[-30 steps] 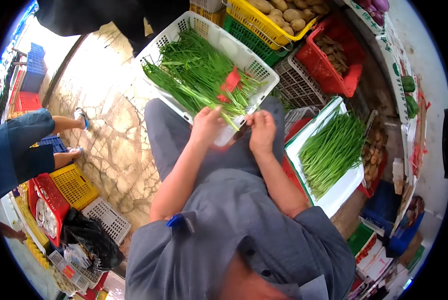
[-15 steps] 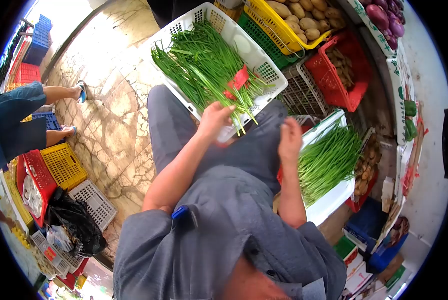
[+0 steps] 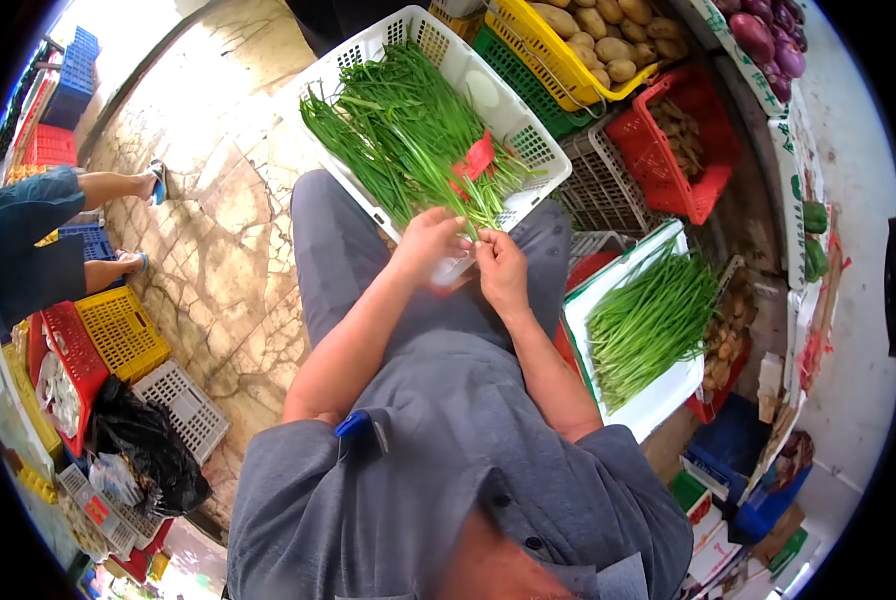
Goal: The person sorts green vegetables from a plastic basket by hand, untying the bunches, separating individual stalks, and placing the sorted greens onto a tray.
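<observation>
A white plastic basket rests on my knees, with long garlic chives lying loosely in it. A red wrapper or tag sits among their pale stalk ends. At the near rim, my left hand is closed around a few chive stalks. Close beside it, my right hand pinches the ends of the same stalks, fingertips nearly touching the left hand's. To my right, a neat pile of chives lies in a white foam box.
Beyond the basket stand a yellow crate of potatoes and a red basket of brown roots. On the left are a yellow crate, a black plastic bag and a person's legs on the stone floor.
My right hand has moved left from beside the foam box to the stalk ends, meeting my left hand. My left hand stays at the basket's near rim.
</observation>
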`<state>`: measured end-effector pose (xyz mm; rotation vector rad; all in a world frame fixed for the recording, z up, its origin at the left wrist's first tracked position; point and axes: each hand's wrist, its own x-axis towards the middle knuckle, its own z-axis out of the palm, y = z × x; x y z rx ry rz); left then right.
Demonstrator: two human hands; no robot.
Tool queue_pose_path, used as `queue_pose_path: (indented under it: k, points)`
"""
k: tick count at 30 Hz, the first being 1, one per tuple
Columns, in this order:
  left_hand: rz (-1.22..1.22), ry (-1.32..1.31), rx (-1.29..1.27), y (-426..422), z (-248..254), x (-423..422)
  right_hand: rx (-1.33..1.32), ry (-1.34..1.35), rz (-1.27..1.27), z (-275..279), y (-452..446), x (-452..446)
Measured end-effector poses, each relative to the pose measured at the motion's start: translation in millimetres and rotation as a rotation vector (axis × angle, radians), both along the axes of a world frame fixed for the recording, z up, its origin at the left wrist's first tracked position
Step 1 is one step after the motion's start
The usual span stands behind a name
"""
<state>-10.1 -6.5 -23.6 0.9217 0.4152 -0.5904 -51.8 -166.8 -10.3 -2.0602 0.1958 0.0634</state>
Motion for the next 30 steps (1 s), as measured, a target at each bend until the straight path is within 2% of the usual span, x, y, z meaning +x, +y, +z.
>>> queue_pose_path:
  k: [4,10,13,19,23,25,30]
  points:
    - [-0.006,-0.077,-0.008,-2.8,-15.2,-0.7,0.1,0.13,-0.052,1.5,-3.1,1.4]
    - [-0.04,-0.154,0.106,-1.2,-2.4,-1.0,-0.008,0.107,0.029,11.7,3.4,0.5]
    - [-0.018,-0.16,0.115,-2.6,4.3,-1.1,0.021,0.135,0.076,16.5,1.5,1.4]
    - [0.004,-0.182,0.123,-4.5,1.0,-1.1,-0.115,0.084,0.035,33.7,4.9,3.3]
    - [0.048,-0.118,0.087,-3.1,-2.6,-2.8,-0.005,-0.003,-0.07,25.3,5.6,0.1]
    - [0.116,-0.064,-0.02,-1.8,-4.5,-2.9,0.07,-0.075,-0.106,19.4,7.3,-0.8]
    - [0.169,0.001,-0.103,0.7,-16.9,-1.2,0.45,-0.06,-0.19,38.0,10.2,-5.7]
